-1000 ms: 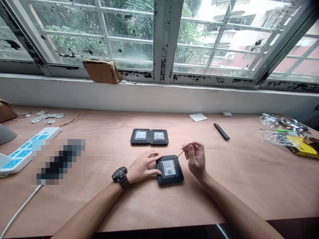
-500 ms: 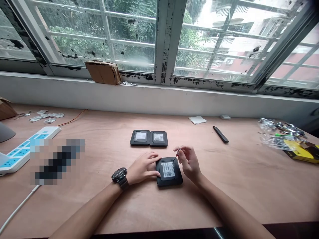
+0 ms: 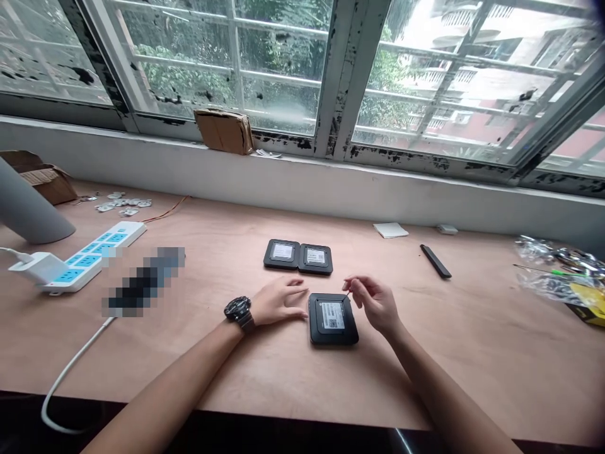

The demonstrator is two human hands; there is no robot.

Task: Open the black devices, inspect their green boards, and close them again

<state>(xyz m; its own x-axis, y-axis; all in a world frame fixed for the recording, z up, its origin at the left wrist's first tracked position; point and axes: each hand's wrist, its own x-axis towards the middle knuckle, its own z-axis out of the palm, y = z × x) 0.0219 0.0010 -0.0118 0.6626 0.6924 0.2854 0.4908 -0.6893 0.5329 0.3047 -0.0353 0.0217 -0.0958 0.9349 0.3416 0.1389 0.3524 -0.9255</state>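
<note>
A flat black square box-like device (image 3: 314,320) with a white printed label lies face-down or label-up on the table before me. My left hand (image 3: 280,304), below a black wristwatch, rests on the table at the device's left side. Its fingers are spread and hold nothing; the thumb tip is close to the left edge. Between thumb and fingers, my right hand (image 3: 375,301) pinches a small thin-shafted tool (image 3: 348,294), mostly hidden by the fingers. The tool's tip is at the device's far right corner. Farther back, two similar black devices (image 3: 297,267) lie side by side.
To the left are a white power strip (image 3: 70,287), a pixelated dark object (image 3: 144,284) and a white cable. A black bar (image 3: 435,261) and a white paper (image 3: 390,230) lie right of centre. Plastic bags (image 3: 558,287) sit far right, by a yellow-black package.
My left hand has come off the device, its thumb no longer on top. My right hand stays at the far right corner. The view has turned left, shifting the scene rightward.
</note>
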